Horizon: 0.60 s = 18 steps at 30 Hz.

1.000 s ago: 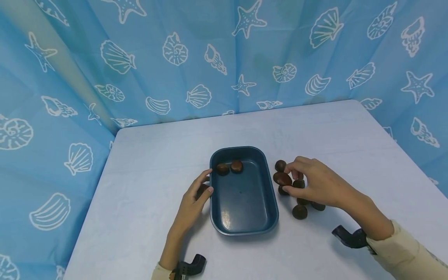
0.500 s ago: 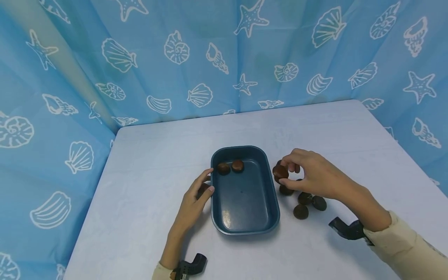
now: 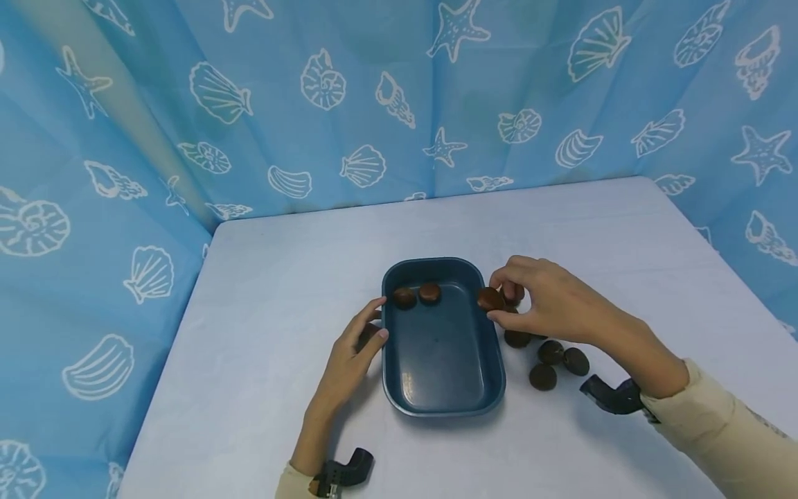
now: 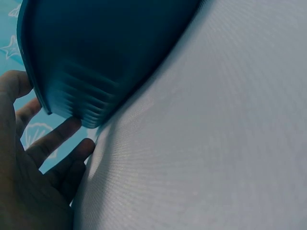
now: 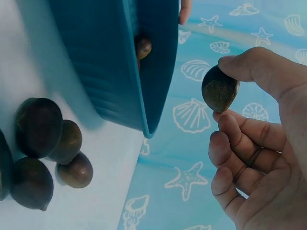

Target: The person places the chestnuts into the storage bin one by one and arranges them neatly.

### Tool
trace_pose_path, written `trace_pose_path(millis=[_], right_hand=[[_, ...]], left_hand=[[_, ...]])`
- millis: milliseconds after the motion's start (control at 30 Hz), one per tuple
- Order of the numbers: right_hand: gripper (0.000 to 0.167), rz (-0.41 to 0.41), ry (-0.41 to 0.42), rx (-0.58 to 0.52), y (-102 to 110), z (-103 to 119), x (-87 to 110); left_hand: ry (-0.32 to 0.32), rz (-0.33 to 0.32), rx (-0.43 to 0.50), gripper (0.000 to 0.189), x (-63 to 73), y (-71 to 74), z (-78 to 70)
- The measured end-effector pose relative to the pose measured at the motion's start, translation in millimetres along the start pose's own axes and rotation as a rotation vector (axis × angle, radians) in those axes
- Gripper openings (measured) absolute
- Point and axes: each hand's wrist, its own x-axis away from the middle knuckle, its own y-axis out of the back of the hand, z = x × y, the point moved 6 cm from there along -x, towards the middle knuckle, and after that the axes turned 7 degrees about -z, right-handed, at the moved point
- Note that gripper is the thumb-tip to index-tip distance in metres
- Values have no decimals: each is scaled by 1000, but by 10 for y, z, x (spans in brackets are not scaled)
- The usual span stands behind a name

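Note:
My right hand (image 3: 555, 298) pinches a brown chestnut (image 3: 490, 299) between thumb and forefinger, over the right rim of a dark blue tray (image 3: 436, 367). In the right wrist view this chestnut (image 5: 219, 90) hangs from the fingertips, and the other fingers curl loosely below it. Two more chestnuts, a left one (image 3: 404, 298) and a right one (image 3: 430, 293), lie in the tray's far left part. At the tray's left side my left hand (image 3: 349, 353) rests its spread fingers against the rim and wall. The left wrist view shows those fingertips by the ribbed wall (image 4: 88, 93).
Several loose chestnuts (image 3: 551, 352) lie on the white tabletop (image 3: 280, 291) to the right of the tray, partly under my right hand. A blue curtain (image 3: 368, 104) with white shell prints hangs behind and to the sides. Dark wrist cameras (image 3: 614, 395) sit at both cuffs.
My right hand has picked up a chestnut from the loose group and carried it left to the tray's right rim. The left hand stays at the tray; the head view shifts slightly.

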Motion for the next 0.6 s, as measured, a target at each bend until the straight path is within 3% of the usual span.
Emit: trace_pose_path(millis=[600], right_hand=[[29, 44, 38, -18, -98, 158, -270]], left_hand=[[8, 3, 5, 50, -19, 6, 1]])
